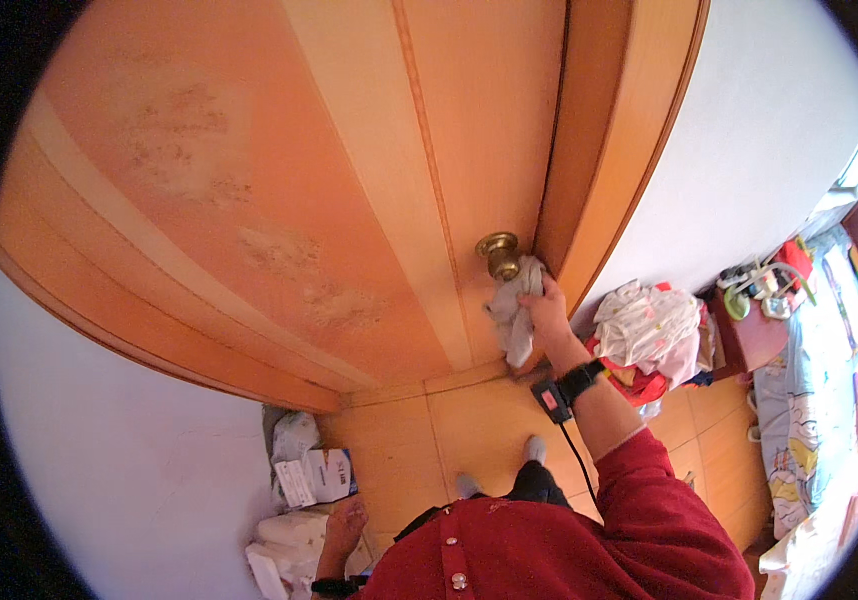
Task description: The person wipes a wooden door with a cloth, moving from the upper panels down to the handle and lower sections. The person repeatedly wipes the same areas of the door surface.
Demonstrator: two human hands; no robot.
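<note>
A wooden door (369,187) with a brass door knob (502,259) stands in front of me, shut in its frame. My right hand (547,306) grips a light grey cloth (516,311) just below the knob, near the door's edge; the cloth hangs against the door. On that wrist is a black strap with a small device (552,400) and a cable. Low at the left, my left hand (346,521) is away from the door with its fingers curled, and nothing can be seen in it. Dark scuffed patches mark the door's left part.
Boxes (331,476) and plastic-wrapped packs (290,540) stand by the left wall. Right of the door frame (624,150) lies a heap of clothes (646,322), beside a reddish cabinet (751,330) bearing small items. A bed (796,435) with patterned bedding is farther right. My feet are on floor tiles (474,420).
</note>
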